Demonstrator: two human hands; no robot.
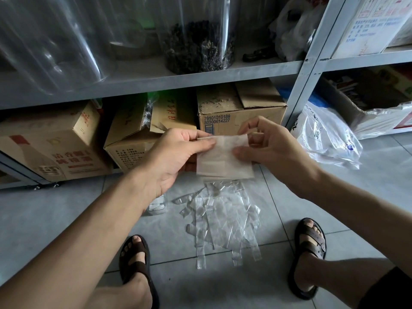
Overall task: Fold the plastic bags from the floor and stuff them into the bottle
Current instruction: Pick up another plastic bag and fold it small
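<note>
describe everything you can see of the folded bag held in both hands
The folded bag is thin, milky, translucent plastic, flattened into a roughly rectangular packet of several layers. It is held upright in the air above the loose clear bags on the tiled floor. The left hand pinches its top left edge, and the right hand pinches its upper right edge between thumb and fingers. Its lower edge hangs free.

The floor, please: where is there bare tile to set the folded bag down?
Bare tile lies left of the clear bags, between the left sandal and the cardboard boxes, and right of them, between the right sandal and the white printed bag. Between the sandals, under the folded bag, it is crowded.
</note>
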